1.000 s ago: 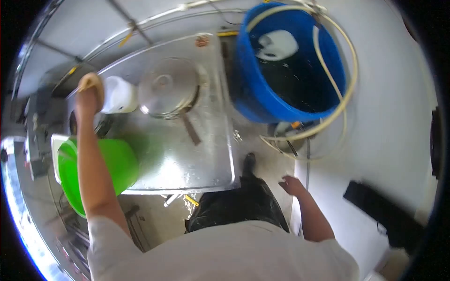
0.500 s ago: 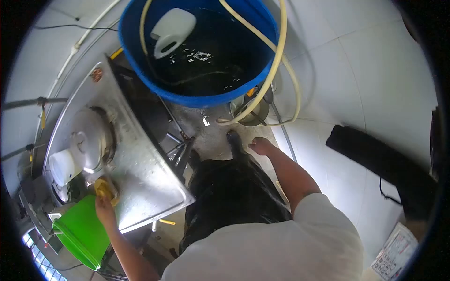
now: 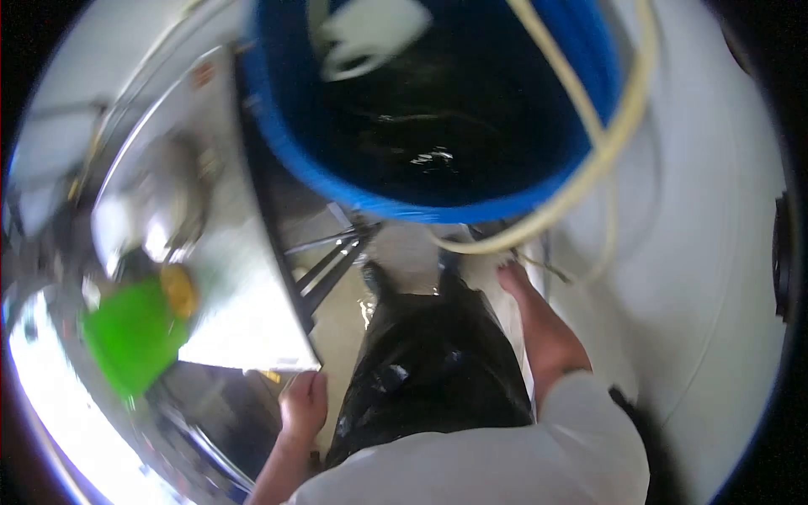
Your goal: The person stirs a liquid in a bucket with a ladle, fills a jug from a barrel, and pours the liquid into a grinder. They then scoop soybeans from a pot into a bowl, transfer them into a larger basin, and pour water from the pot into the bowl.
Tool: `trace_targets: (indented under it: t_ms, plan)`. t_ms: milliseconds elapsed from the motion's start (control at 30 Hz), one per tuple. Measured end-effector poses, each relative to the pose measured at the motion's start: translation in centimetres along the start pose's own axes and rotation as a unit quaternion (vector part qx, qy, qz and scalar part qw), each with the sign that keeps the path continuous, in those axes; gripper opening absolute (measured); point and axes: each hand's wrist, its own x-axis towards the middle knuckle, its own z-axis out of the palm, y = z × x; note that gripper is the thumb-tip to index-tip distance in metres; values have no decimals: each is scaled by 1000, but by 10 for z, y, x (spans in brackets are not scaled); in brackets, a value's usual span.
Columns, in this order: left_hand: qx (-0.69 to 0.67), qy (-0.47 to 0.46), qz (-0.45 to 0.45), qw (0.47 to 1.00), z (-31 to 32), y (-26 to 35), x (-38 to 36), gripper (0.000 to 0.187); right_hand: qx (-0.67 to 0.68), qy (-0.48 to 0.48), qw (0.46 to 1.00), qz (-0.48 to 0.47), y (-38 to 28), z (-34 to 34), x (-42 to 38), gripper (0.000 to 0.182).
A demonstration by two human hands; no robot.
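My left hand (image 3: 305, 404) hangs just below the front corner of the metal counter (image 3: 240, 332), fingers curled, with nothing visible in it. On my other side, my right hand (image 3: 511, 276) is low beside the dark apron (image 3: 425, 370), blurred, its fingers drawn in and no object showing. A green bucket (image 3: 135, 337) lies tilted at the counter's left end, and a crumpled yellow thing (image 3: 178, 289), perhaps a cloth or glove, rests against it. Ahead stands a large blue tub (image 3: 404, 209) of dark water, where a white plastic jug (image 3: 379, 38) floats.
A cream hose (image 3: 627, 126) loops over the tub's right rim down towards the floor. Metal legs or bars (image 3: 328, 269) stick out beneath the counter. A blurred round metal lid (image 3: 172, 185) sits on the counter. A pale tiled wall (image 3: 699, 210) rises on the right.
My left hand has let go of the yellow thing by the green bucket and moved right, past the counter's corner. The view has moved closer to the blue tub.
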Motion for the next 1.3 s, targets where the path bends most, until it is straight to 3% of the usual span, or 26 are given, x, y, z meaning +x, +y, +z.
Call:
trace_targets:
  t_ms: [33,133,267,367,533,633,700,733,767,800,900,933,1000,1033,1133,1233,1267,1300]
  plan:
    - [0,-4,3,1000,-4,4,-4,13,283,40,946,155,-27,-40,-19,35]
    - [-86,13,-35,996,-5,-8,-23,21,270,50,962,11,-76,-88,-53,33]
    - [-194,82,-50,976,-4,-41,-52,26,330,-37,938,-102,-189,-225,-121,23]
    - [-250,153,-75,953,24,-76,-75,26,302,6,928,-219,-284,-309,-165,21]
    - [-314,233,-117,913,41,-137,-114,25,174,79,900,-393,-423,-362,-159,17]
    - [-348,283,-143,882,41,-180,-137,29,123,94,895,-418,-548,-405,-153,18]
    - [-361,308,-151,867,35,-208,-155,28,100,203,807,-546,-661,-461,-158,18]
    - [-370,325,-167,854,32,-222,-164,28,73,251,782,-565,-714,-489,-156,17]
    - [-371,326,-185,849,28,-236,-174,26,51,330,721,-607,-772,-516,-158,17]
    - [-373,333,-178,847,23,-251,-185,26,-15,351,706,-614,-828,-546,-154,18]
    - [-379,388,-258,800,24,-296,-214,25,-228,443,561,-661,-971,-596,-103,17]
    - [-381,397,-256,795,25,-311,-223,25,-231,446,553,-664,-999,-601,-85,17]
    - [-369,428,-318,761,29,-336,-244,26,-484,410,529,-564,-1040,-601,-51,24]
    - [-370,436,-318,756,34,-347,-253,26,-485,415,521,-566,-1050,-596,-37,24]
    - [-403,451,-381,699,50,-366,-277,25,-680,345,529,-372,-1050,-584,-25,26]
    - [-421,460,-414,663,67,-370,-290,25,-765,175,540,-305,-1043,-592,-70,25]
    - [-424,458,-411,665,71,-368,-291,25,-766,174,541,-301,-1035,-596,-89,25]
    - [-426,442,-416,671,75,-368,-291,26,-709,151,601,-336,-1029,-601,-106,26]
